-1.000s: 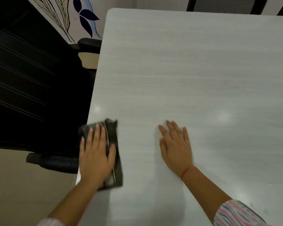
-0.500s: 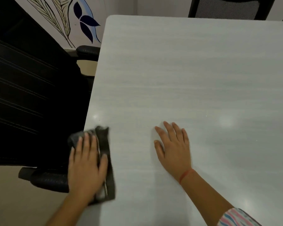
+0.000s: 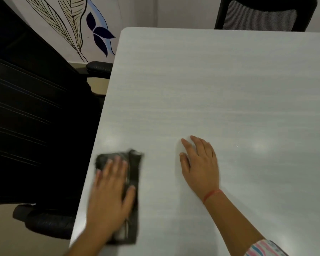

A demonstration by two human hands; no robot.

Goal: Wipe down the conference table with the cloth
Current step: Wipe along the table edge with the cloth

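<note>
Two grips on the desk, beside its left edge

The left grip [image 3: 109,196] lay flat on the cloth [image 3: 135,169], which lay on the desk [image 3: 211,89] and reached past its fingertips and to its right. The right grip [image 3: 201,169] rested flat on bare desk to the right of it, apart from the cloth. A chair [image 3: 35,117] stood left of the left grip, off the desk, with one armrest [image 3: 48,224] near its wrist. A second chair [image 3: 262,13] stood beyond the desk's far edge, ahead of the right grip.
</note>
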